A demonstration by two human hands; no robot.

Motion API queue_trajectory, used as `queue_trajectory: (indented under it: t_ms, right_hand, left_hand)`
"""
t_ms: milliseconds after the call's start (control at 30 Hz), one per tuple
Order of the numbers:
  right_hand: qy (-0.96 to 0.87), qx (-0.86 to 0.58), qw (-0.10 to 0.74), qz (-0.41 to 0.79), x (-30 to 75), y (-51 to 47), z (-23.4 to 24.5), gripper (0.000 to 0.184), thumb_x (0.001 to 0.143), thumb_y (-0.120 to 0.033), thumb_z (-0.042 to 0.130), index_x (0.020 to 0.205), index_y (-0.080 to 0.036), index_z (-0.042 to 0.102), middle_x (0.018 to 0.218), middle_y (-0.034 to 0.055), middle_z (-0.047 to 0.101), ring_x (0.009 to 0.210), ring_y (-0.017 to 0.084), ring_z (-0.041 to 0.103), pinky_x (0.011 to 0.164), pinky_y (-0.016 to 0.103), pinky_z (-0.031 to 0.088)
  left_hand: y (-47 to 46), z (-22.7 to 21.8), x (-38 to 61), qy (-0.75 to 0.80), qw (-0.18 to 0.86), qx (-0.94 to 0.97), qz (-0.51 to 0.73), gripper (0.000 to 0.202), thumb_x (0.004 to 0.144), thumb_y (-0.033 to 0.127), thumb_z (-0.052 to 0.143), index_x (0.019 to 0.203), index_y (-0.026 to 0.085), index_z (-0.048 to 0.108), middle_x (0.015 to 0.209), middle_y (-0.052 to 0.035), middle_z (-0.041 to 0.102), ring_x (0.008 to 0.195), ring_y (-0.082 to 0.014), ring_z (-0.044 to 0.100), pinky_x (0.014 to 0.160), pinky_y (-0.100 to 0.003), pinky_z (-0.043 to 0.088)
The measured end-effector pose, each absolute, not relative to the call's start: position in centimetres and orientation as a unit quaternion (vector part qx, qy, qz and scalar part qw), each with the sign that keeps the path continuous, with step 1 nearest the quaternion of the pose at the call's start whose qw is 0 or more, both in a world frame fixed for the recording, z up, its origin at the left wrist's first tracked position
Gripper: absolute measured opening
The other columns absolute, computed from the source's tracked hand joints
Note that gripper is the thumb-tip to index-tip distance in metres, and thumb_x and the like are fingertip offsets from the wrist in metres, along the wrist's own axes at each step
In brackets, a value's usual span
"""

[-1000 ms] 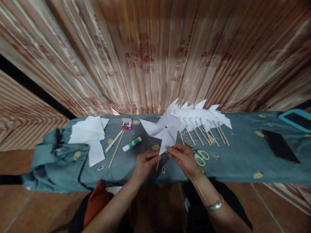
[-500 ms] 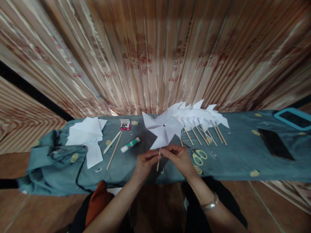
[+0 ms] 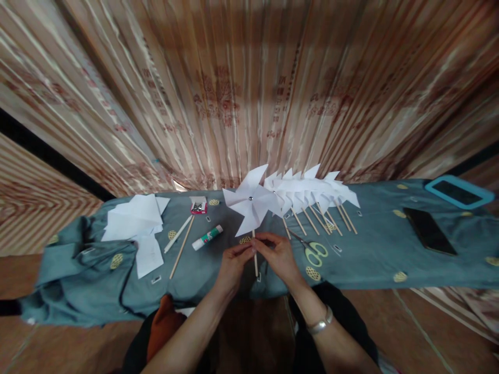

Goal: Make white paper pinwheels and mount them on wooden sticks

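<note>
A white paper pinwheel (image 3: 251, 201) on a wooden stick (image 3: 255, 259) stands upright in front of me. My left hand (image 3: 233, 261) and my right hand (image 3: 277, 254) both pinch the stick just below the paper blades. A silver pin sits at the pinwheel's centre. Behind and to the right lies a row of several finished white pinwheels (image 3: 312, 192) with their sticks pointing toward me. Green-handled scissors (image 3: 314, 252) lie close to my right hand.
A teal cloth (image 3: 370, 254) covers the long table. On the left are white paper sheets (image 3: 134, 221), loose wooden sticks (image 3: 181, 248), a glue stick (image 3: 207, 237) and a small red box of pins (image 3: 198, 207). A black phone (image 3: 429, 231) and a blue-cased tablet (image 3: 458, 192) lie far right.
The pinwheel has been raised upright and shifted left. My right hand has moved from the paper's lower tip down onto the stick beside my left hand.
</note>
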State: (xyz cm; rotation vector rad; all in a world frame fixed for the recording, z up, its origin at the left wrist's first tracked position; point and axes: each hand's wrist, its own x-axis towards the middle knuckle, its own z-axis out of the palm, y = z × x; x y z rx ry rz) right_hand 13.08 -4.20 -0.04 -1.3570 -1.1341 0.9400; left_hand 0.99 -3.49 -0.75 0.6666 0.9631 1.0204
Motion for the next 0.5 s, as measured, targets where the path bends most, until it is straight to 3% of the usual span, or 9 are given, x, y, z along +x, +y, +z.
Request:
queue_trajectory:
  t_ms: [100,233,333,500]
  right_hand:
    - [-0.457,-0.567,0.558,0.399,12.9,-3.9,0.1,0.013,0.07,-0.034,0.07,0.074,-0.022,0.073,0.073,0.001,0.074,0.07,0.018,0.066,0.067,0.028,0.052]
    - [-0.466,-0.585,0.555,0.365,13.4,-2.9,0.4,0.017,0.073,-0.038,0.067,0.074,-0.021,0.073,0.074,0.002,0.074,0.069,0.019,0.066,0.067,0.029,0.052]
    - [-0.525,-0.648,0.48,0.274,14.5,-1.4,1.0,0.026,0.078,-0.041,0.06,0.077,-0.019,0.074,0.075,0.003,0.074,0.067,0.018,0.066,0.063,0.028,0.05]
    - [-0.542,-0.723,0.381,0.196,16.6,1.5,1.9,0.021,0.076,-0.036,0.062,0.072,-0.021,0.075,0.069,0.0008,0.073,0.068,0.02,0.065,0.064,0.027,0.045]
  left_hand:
    - [-3.5,-0.3,1.2,0.414,0.741,0.264,0.458,0.04,0.046,0.034,0.089,0.079,0.015,0.078,0.075,-0.0063,0.074,0.073,-0.0159,0.064,0.081,-0.029,0.047]
    - [-3.7,0.1,1.3,0.402,0.748,0.249,0.465,0.044,0.047,0.031,0.089,0.087,0.015,0.076,0.091,-0.0072,0.074,0.083,-0.0169,0.065,0.085,-0.03,0.046]
    - [-3.8,0.4,0.9,0.426,0.722,0.264,0.478,0.048,0.049,0.03,0.088,0.093,0.016,0.074,0.101,-0.0088,0.072,0.093,-0.0191,0.064,0.088,-0.031,0.045]
    - [-4.0,0.6,0.2,0.432,0.7,0.293,0.488,0.05,0.052,0.028,0.086,0.099,0.015,0.073,0.104,-0.0106,0.071,0.1,-0.0211,0.062,0.092,-0.033,0.043]
